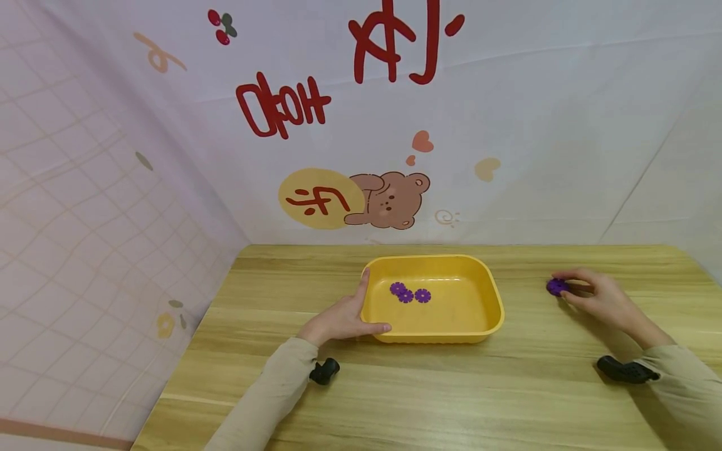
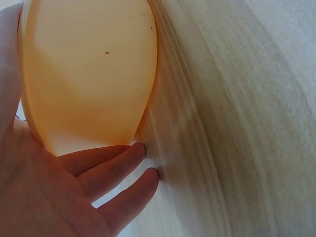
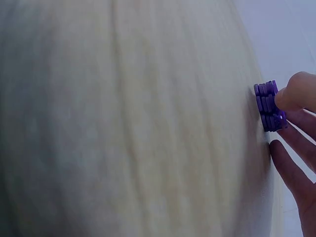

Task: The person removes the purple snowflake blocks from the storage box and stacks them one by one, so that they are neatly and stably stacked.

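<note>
Decorated wall (image 1: 564,113) behind tray (image 1: 457,307) holding perhaps 3 discs (image 1: 422,291).

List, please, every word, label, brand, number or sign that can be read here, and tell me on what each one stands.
"安", apparently, sideways and cut by the top edge: red, on the white backdrop.
"喜", sideways: red, on the same backdrop.
"乐", sideways: red, on the yellow circle by the printed bear.
No text can be read on the yellow plastic tray, the purple snowflake discs or the black wrist devices.
</note>
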`<state>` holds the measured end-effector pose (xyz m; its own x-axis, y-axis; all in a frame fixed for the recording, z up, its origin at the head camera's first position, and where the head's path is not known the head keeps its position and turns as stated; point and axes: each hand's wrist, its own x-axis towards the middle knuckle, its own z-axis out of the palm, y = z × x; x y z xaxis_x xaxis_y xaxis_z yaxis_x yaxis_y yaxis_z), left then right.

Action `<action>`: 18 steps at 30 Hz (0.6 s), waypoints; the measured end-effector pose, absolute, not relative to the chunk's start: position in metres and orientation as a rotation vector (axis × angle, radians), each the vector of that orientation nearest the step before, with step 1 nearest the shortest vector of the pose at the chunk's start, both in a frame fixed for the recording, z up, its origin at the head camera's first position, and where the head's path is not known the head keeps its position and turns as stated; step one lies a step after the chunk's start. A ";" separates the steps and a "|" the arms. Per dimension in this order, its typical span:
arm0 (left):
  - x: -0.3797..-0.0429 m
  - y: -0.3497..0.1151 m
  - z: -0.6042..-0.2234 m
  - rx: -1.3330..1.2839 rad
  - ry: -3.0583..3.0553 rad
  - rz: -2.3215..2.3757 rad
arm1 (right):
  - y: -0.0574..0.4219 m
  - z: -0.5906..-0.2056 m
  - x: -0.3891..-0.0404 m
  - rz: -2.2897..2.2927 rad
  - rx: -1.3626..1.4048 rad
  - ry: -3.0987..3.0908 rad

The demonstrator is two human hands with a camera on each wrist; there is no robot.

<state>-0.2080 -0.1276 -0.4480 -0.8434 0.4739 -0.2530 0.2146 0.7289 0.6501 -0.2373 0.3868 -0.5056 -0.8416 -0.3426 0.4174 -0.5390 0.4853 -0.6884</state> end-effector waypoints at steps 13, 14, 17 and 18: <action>-0.209 -0.127 -0.448 0.517 2.530 0.861 | 0.387 -0.505 -0.236 1.274 0.761 -2.517; -0.209 -0.127 -0.448 0.518 2.529 0.863 | 0.387 -0.505 -0.237 1.271 0.764 -2.516; -0.209 -0.128 -0.448 0.521 2.527 0.869 | 0.387 -0.506 -0.237 1.267 0.770 -2.512; -0.209 -0.128 -0.448 0.521 2.526 0.869 | 0.388 -0.506 -0.238 1.264 0.772 -2.510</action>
<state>-0.2090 -0.1277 -0.4485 -0.8430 0.4702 -0.2615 0.2099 0.7350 0.6447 -0.2378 0.3877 -0.5063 -0.8357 -0.3527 0.4209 -0.5481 0.4899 -0.6779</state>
